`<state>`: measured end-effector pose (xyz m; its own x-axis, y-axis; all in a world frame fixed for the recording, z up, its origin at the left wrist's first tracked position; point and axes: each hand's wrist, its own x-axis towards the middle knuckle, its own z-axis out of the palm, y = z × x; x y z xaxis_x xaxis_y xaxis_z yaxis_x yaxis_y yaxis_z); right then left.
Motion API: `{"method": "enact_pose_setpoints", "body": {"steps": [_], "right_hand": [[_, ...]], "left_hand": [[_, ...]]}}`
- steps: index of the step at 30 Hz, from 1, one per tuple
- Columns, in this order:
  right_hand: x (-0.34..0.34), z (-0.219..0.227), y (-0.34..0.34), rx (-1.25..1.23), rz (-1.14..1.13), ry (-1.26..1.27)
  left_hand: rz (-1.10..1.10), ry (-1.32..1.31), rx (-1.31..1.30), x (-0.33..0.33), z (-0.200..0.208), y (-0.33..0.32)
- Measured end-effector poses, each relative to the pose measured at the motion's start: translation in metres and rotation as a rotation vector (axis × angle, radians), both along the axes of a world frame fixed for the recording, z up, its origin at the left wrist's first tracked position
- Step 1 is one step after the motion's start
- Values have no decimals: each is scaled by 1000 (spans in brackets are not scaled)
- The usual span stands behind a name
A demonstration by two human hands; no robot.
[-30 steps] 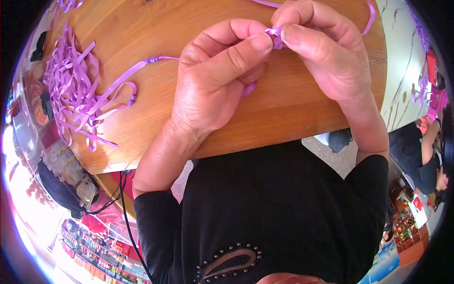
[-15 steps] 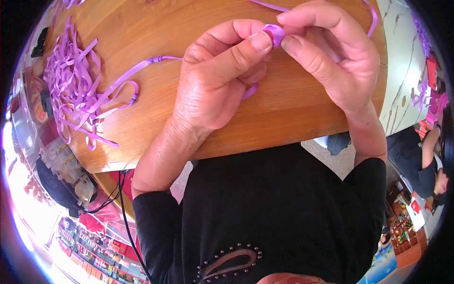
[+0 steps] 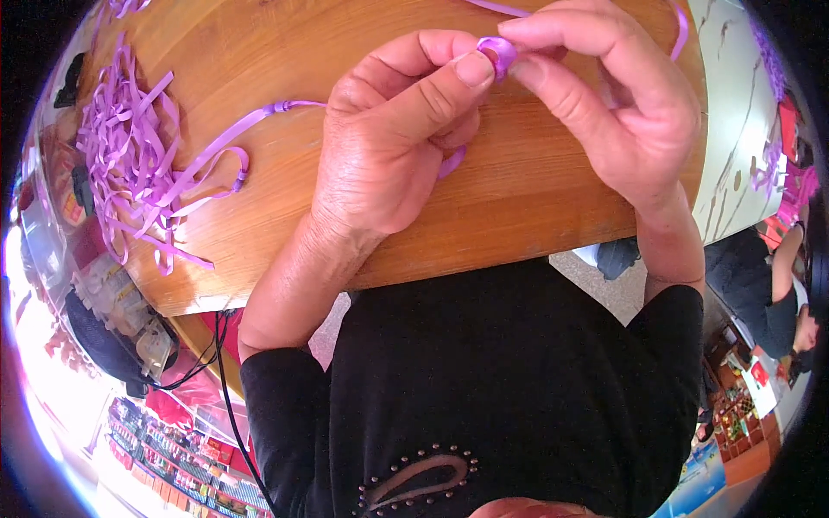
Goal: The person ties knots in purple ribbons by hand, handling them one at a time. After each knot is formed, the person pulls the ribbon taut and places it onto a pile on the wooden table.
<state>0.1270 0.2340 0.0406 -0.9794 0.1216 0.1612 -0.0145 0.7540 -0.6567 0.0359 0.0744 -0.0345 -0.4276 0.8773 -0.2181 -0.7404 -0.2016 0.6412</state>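
Note:
Above the table, a purple ribbon is bent into a small loop between my two hands. My left hand pinches the loop's left side between thumb and forefinger, its other fingers curled underneath. At the loop's right side, my right hand closes its thumb and forefinger on the ribbon; its exact contact is partly hidden. A length of ribbon with a gathered knot runs leftward from behind my left hand. More ribbon pokes out below that palm.
A tangled heap of purple ribbons lies on the left of the wooden table. Another ribbon strand curves beyond my right hand. A white marbled surface adjoins at right, with a person beyond. Black cables hang at lower left.
Both hands have shifted slightly, and the loop between them has tipped so its opening shows more. My right forefinger and thumb have moved a little leftward over it.

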Motion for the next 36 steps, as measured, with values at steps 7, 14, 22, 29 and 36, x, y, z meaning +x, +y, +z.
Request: {"method": "enact_pose_setpoints", "body": {"steps": [7, 14, 22, 29, 36], "right_hand": [[2, -25, 1, -525, -50, 152], [1, -20, 2, -578, -12, 89], [1, -20, 3, -330, -107, 130], [-2, -17, -4, -514, -20, -28], [-3, -38, -2, -853, -35, -28]], "left_hand": [[137, 41, -93, 6, 4, 3], [50, 144, -91, 3, 2, -1], [156, 9, -61, 6, 4, 3], [97, -11, 14, -1, -6, -2], [96, 54, -25, 2, 2, 0]]}}
